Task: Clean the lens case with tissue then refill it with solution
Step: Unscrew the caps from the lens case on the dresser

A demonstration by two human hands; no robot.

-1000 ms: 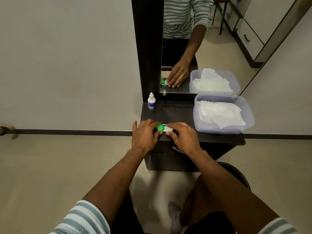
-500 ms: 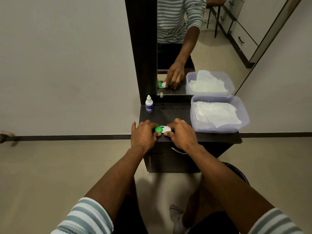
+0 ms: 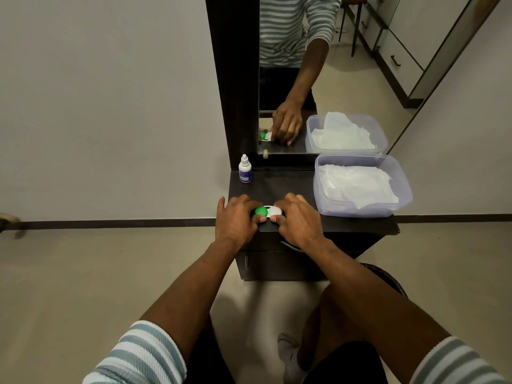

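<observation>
A lens case [image 3: 268, 211] with one green cap and one white cap lies near the front edge of the dark dresser top [image 3: 279, 184]. My left hand [image 3: 235, 220] grips the green cap side, thumb and fingers around it. The white cap side is held the same way by my right hand [image 3: 297, 220]. Both caps are on. A small white solution bottle [image 3: 245, 169] with a blue label stands upright at the back left corner. White tissues [image 3: 356, 185] lie in a clear plastic tub [image 3: 363, 209] on the right of the top.
A tall mirror [image 3: 318, 79] behind the dresser reflects my arm, the case and the tub. A drawer handle [image 3: 289, 246] sits just under my right wrist. Tiled floor lies to the left and below; a white wall stands behind.
Both hands stay on the case; the fingers have shifted so that more of the white cap shows. The camera has tilted a little, moving the dresser lower in view.
</observation>
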